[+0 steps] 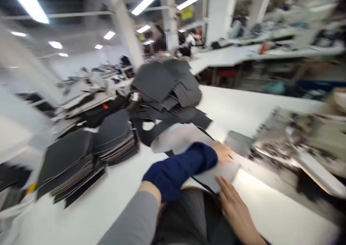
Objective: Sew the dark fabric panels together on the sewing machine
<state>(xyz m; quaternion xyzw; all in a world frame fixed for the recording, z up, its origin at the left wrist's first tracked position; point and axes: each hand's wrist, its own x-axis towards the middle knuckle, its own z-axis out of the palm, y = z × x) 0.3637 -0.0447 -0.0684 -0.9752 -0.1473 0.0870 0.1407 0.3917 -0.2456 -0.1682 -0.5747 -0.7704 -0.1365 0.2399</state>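
One pale grey panel (212,176) lies on the white desk (121,191) beneath my left hand (222,152) and right hand (235,206), apparently unfinished. Dark stacks (69,153) sit left, a dark heap (164,77) beyond; which is done, I cannot tell. Right fingers (225,186) lie extended, unclosed; left grip unreadable. Blur smears the probable sewing machine (300,144).

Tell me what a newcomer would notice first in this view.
Probably the big dark heap near the centre. Next, the blue sleeve behind the left hand, which lies on a pale piece, with the right hand at its near edge. Two dark stacks sit at the left.
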